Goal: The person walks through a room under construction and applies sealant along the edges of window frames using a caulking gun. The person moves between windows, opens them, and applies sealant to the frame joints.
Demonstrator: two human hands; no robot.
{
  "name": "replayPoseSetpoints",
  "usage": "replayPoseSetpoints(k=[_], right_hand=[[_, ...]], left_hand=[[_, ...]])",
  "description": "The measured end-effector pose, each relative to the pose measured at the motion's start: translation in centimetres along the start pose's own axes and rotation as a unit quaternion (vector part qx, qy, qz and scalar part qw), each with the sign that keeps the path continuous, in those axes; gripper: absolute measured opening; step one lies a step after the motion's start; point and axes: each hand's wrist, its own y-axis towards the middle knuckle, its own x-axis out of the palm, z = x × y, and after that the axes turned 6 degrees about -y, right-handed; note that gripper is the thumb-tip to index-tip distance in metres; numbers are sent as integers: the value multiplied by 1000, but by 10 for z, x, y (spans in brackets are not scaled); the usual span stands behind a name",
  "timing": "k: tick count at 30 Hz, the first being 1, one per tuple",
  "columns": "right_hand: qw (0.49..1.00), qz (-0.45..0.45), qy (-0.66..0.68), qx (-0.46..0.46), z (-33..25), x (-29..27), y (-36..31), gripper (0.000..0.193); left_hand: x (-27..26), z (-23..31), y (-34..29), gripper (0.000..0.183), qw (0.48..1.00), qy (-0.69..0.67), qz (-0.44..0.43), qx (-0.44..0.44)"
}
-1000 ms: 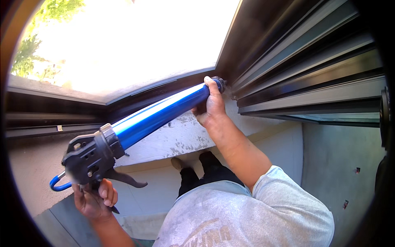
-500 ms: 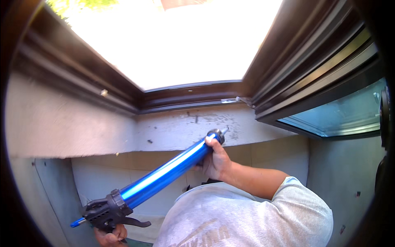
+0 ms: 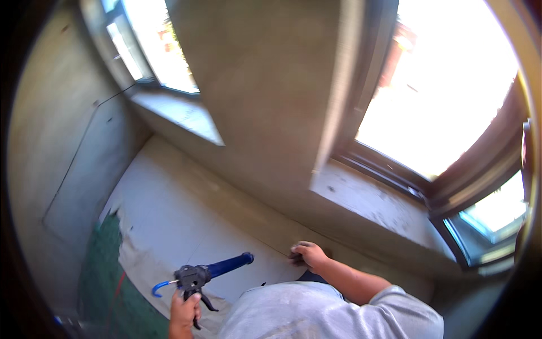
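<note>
My left hand (image 3: 185, 308) is wrapped round the black pistol handle of a caulking gun (image 3: 226, 265) at the lower left. Its blue barrel points right and slightly up, and a rod with a blue hooked end sticks out behind. The black trigger hangs below, beside my fingers. At the barrel's front end I see a blue rim and no black ring or nozzle. My right hand (image 3: 309, 254) is apart from the gun, right of its front end, with curled fingers. Something dark shows at those fingers, too blurred to name.
An open window (image 3: 429, 96) with a dark frame and a dirty pale sill (image 3: 367, 195) is at the right. Its glazed sash (image 3: 491, 220) swings inward. A second window (image 3: 161, 45) stands far left. Pale sheeting (image 3: 169, 209) and green covering (image 3: 101, 271) lie on the floor.
The view has swung left, away from the window. My right hand has let go of the barrel's front, where the black ring and nozzle no longer show. My left hand keeps the handle.
</note>
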Motion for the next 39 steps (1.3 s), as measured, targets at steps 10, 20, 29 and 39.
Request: replayPoseSetpoints(k=[10,20,29,39], right_hand=[[988,14,-154,-25,-59,113,127,21],[956,-130,-255,-70,-209,328,332,24],[911,-158,-368,-98,-287,544,450,27],[848,-107,-512,-87,-342,724,526,35]], left_hand=[[-209,-187,162,50,925,256,268,-80],[-257,-154,204,54,818,283,310,-392],[-322,-69,373,45,862,249,260,-356],[-564,-26,562,41,857,261,225,-384]])
